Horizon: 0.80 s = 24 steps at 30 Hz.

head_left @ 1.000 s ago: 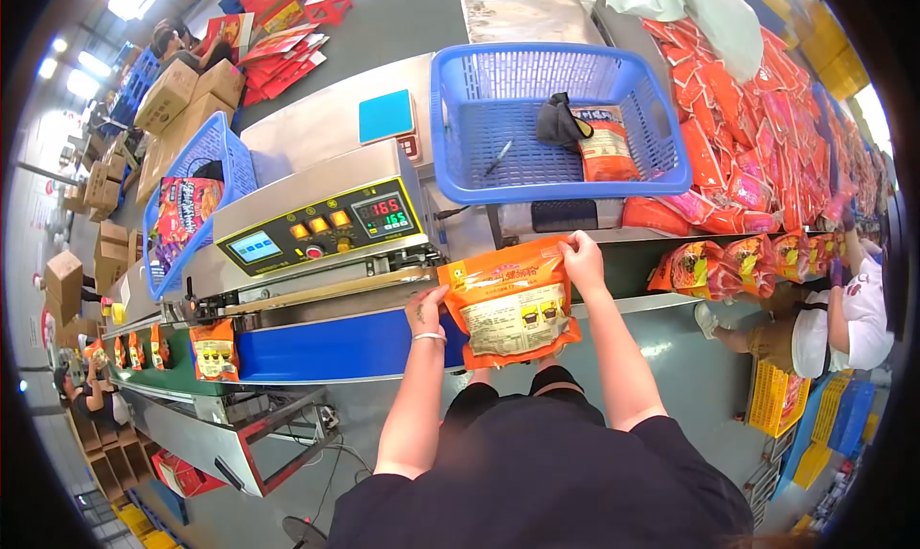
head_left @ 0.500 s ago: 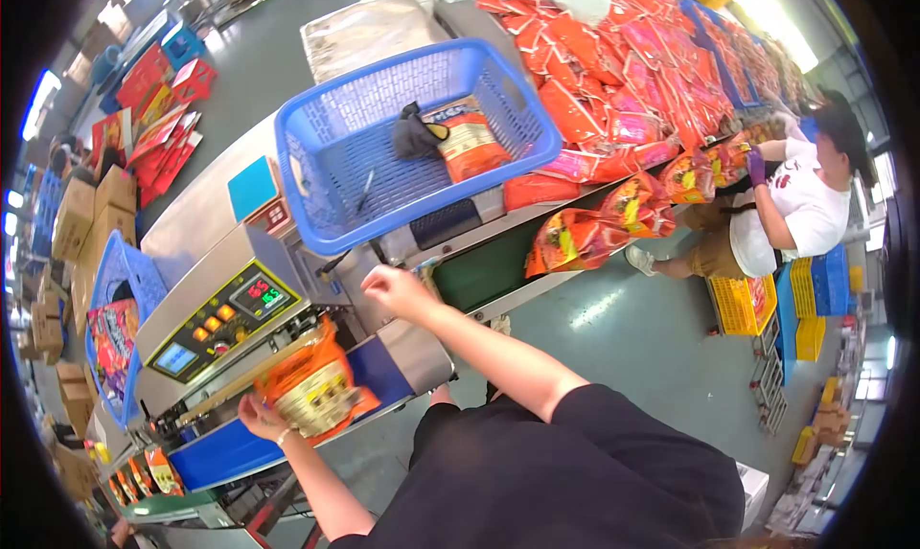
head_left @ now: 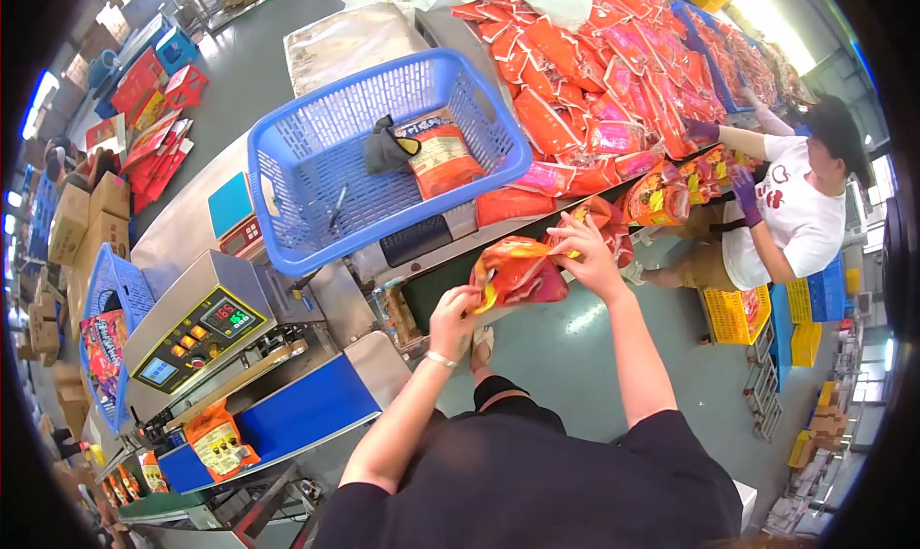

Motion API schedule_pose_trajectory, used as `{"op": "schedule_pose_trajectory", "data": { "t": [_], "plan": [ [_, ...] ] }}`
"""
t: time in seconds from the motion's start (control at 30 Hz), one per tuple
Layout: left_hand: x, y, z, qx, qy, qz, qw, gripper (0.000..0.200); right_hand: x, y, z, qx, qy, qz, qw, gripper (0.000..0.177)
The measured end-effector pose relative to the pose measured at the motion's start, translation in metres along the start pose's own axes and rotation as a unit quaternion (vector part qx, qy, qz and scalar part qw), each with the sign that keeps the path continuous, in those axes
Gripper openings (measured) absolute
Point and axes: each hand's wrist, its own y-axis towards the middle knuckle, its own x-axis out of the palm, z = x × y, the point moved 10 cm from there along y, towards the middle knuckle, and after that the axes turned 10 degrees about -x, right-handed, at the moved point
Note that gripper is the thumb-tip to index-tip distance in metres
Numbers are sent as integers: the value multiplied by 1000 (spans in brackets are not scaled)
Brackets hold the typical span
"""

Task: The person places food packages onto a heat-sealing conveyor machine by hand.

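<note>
Packet (head_left: 221, 442), orange and askew, lies at left on the smooth blue belt (head_left: 321, 400), just beside the boxy metal machine (head_left: 196, 340); at that slant its top edge could crease or catch. Rightward, on the near side of the rigid, slotted basket (head_left: 398, 217), the left hand (head_left: 452, 324) has its grip pinched on the left end of the held pouch (head_left: 522, 273), which is in the air near the dark green belt (head_left: 436, 297). The right hand (head_left: 586, 252) keeps its grip on the right end. Limp, glossy film might slip or tear under an uneven pull. Farther right, soft, bulging pouches (head_left: 656, 199) crowd together before the co-worker (head_left: 788, 209); a knock could topple them.
</note>
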Motion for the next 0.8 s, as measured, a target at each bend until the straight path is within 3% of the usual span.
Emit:
{"op": "schedule_pose_trajectory", "data": {
  "t": [0.03,0.07,0.13,0.2,0.27,0.3,0.33,0.4,0.53,0.63,0.73,0.8],
  "plan": [
    [-17,-10,5,-15,-28,-37,999,16,-10,3,-24,-18,92,56,994,10],
    [-39,-22,15,-36,-50,-47,997,17,-10,5,-40,-18,102,54,993,10],
    [-91,-48,29,-46,-78,-30,995,17,7,15,-77,-38,347,26,937,13],
    [-140,-73,17,-75,-229,22,970,15,24,32,-113,-64,360,45,930,11],
    [-188,-104,-20,-229,-282,115,924,11,70,47,-118,87,495,22,864,8],
    [-211,-112,-24,-208,-324,179,905,9,90,59,-122,95,476,42,873,9],
    [-227,-120,-42,-252,-366,260,857,9,116,68,-117,107,447,62,886,10],
    [-234,-141,-109,-374,-402,265,793,12,173,70,-94,131,383,50,913,11],
    [-243,-151,-211,-464,-335,305,761,19,243,64,-60,179,230,42,956,16],
    [-263,-158,-228,-466,-342,334,745,22,280,69,-57,193,119,-18,974,21],
    [-301,-185,-244,-458,-380,367,715,17,306,83,-98,189,62,-93,976,24],
    [-333,-205,-259,-439,-377,380,722,13,328,93,-135,155,111,-91,977,23]
  ]
}}
